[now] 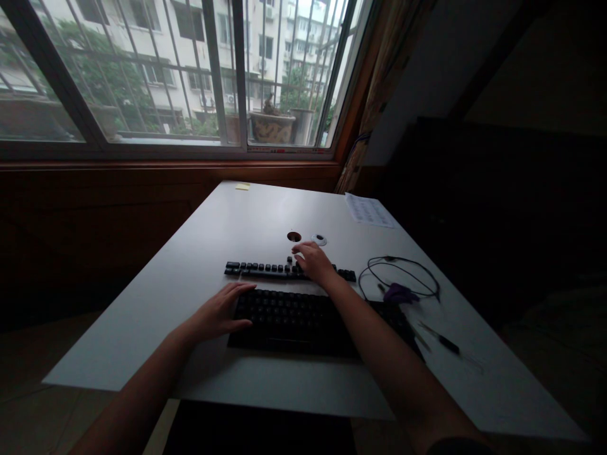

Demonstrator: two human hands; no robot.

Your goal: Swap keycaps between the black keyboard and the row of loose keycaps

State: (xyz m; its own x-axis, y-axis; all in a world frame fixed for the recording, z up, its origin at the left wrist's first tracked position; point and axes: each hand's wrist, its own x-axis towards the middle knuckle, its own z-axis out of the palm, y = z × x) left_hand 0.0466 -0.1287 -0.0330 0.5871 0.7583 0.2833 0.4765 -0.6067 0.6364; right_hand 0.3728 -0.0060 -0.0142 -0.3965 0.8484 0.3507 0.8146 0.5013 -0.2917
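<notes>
A dark keyboard (289,319) lies across the front of the white table, its right part behind my right forearm. My left hand (220,313) rests at the keyboard's left end, thumb and fingers stretched apart along its edge. Beyond the keyboard, loose black keycaps (263,268) stand in rows. One keycap (289,260) sits just behind the rows, apart from them. Over the rows is my right hand (313,258), its index finger and thumb spread near that single keycap. Nothing shows between these two fingertips; its other fingers are partly hidden.
To the right lie a coiled black cable (429,272), a purple cloth-like item (401,293) and a dark-handled tool (448,344). Behind the keycaps are a hole (294,237) in the tabletop and a white ring (319,239). Printed paper (370,210) and a yellow note (243,187) lie farther back.
</notes>
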